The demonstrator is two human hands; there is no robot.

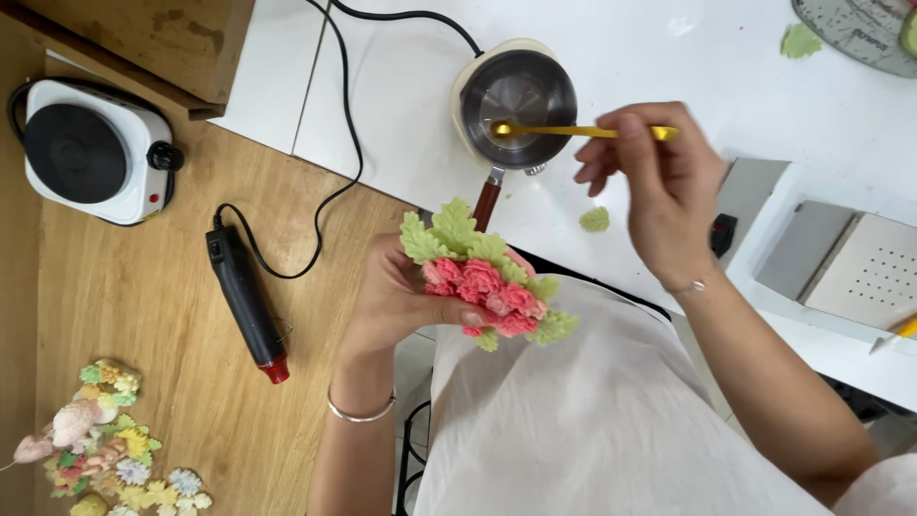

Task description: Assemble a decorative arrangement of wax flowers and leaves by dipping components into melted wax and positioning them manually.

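Over the small steel melting pot (pixel 517 96) with the reddish-brown handle, my right hand (pixel 659 186) pinches a slim gold metal spoon (pixel 573 131) by its far end between thumb and fingertips, the other fingers loosely curled. The spoon's bowl rests inside the pot, against its inner wall; I cannot tell what it has picked up, if anything.

Just below the pot's handle, my left hand (pixel 406 296) cups a moulded cluster of pink-red flowers ringed with pale green leaves (pixel 482 277), thumb pressed across its lower edge, fingers wrapped behind it. The cluster tilts toward me, face up.

I judge this to be the dipping step: the spoon in the pot, the cluster held ready close by. The next move, as I see it, calls for a level spoon and a steady lift over the pot's rim, then a short carry to the flowers without a drip on the white table (pixel 669 57).

Left of the pot, well apart, lies a black heat tool with a red tip (pixel 246 304) on the wooden surface; beyond it sits a white single hotplate (pixel 91 148). A loose green leaf piece (pixel 594 219) lies just right of the pot's handle.
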